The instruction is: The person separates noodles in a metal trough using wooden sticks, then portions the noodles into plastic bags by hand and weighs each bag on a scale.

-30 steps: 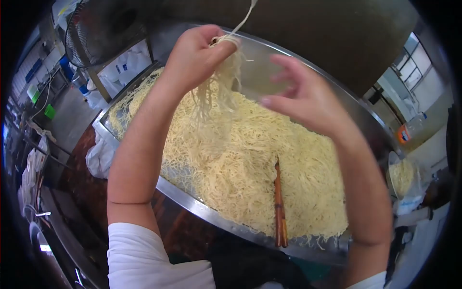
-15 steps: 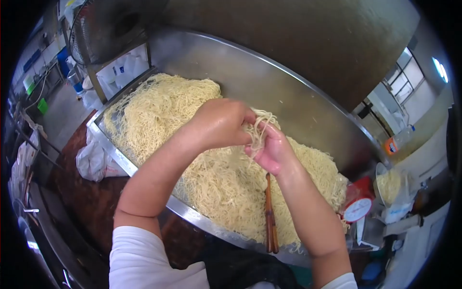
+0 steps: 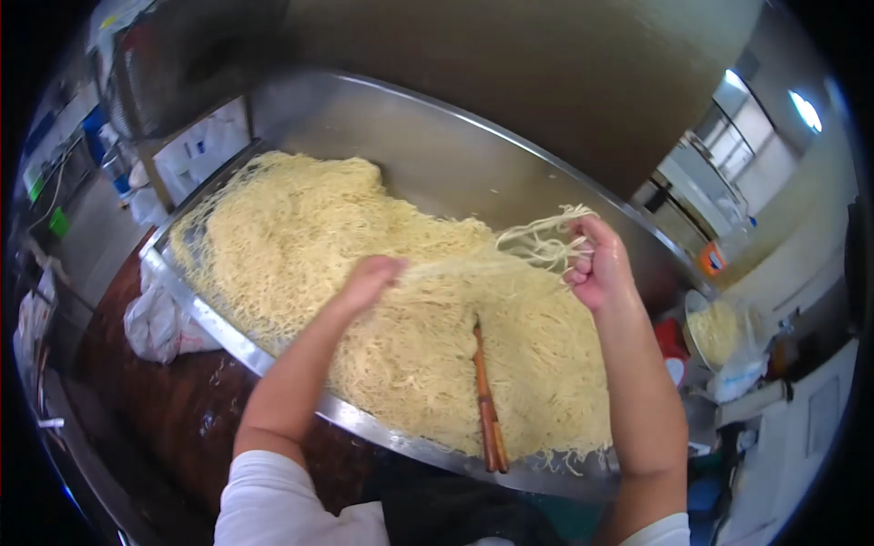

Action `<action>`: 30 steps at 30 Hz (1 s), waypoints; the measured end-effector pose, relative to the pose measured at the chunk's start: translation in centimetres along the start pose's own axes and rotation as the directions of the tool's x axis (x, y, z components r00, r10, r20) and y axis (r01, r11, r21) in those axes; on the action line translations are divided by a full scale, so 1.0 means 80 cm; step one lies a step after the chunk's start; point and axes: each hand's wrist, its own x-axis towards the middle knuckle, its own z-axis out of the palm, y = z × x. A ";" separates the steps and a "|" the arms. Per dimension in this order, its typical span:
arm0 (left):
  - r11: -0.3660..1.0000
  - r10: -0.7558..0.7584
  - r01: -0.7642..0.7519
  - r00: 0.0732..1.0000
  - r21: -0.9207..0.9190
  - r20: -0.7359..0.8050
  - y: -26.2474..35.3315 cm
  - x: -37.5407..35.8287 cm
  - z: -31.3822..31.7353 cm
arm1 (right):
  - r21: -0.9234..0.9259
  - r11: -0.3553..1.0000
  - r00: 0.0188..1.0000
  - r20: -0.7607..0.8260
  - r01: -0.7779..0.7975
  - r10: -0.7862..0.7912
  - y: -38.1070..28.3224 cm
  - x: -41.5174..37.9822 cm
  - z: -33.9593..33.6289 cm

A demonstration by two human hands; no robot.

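A wide metal tray [image 3: 364, 414] holds a large heap of pale noodles [image 3: 300, 218]. Above the heap's right part, my right hand [image 3: 601, 264] is closed on a bunch of noodle strands [image 3: 542, 241]. The strands stretch left across the heap toward my left hand [image 3: 373, 278], which is blurred, with its fingers closed on their far end. Two brown wooden sticks [image 3: 487, 400] stand in the noodles near the tray's front edge, below and between my hands.
A bowl of noodles [image 3: 715, 332] and a red scale [image 3: 672, 341] are to the right, with an orange-labelled bottle [image 3: 712, 258] behind. A white plastic bag [image 3: 164, 318] lies left of the tray. A fan [image 3: 137, 91] stands at the upper left.
My hands were together over the noodles and have moved apart, the left one leftward, the right one rightward. The strands between them are now stretched out. The view has shifted slightly.
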 end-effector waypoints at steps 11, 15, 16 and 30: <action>0.337 -0.031 0.253 0.966 0.907 -0.258 -0.069 0.003 -0.132 | -0.185 0.933 0.933 -0.130 0.309 -0.335 -0.168 -0.094 -0.169; 0.481 0.100 0.282 0.923 0.830 -0.372 -0.082 0.031 -0.115 | -0.168 0.860 0.823 -0.248 0.482 -0.510 -0.244 -0.144 -0.241; 0.545 0.190 0.267 0.884 0.795 -0.427 -0.071 0.030 -0.103 | -0.155 0.841 0.798 -0.267 0.518 -0.540 -0.262 -0.154 -0.259; 0.942 0.210 -0.277 0.927 0.190 0.310 0.165 -0.031 0.345 | -0.198 0.706 0.681 -0.186 0.680 -0.708 -0.390 -0.155 -0.487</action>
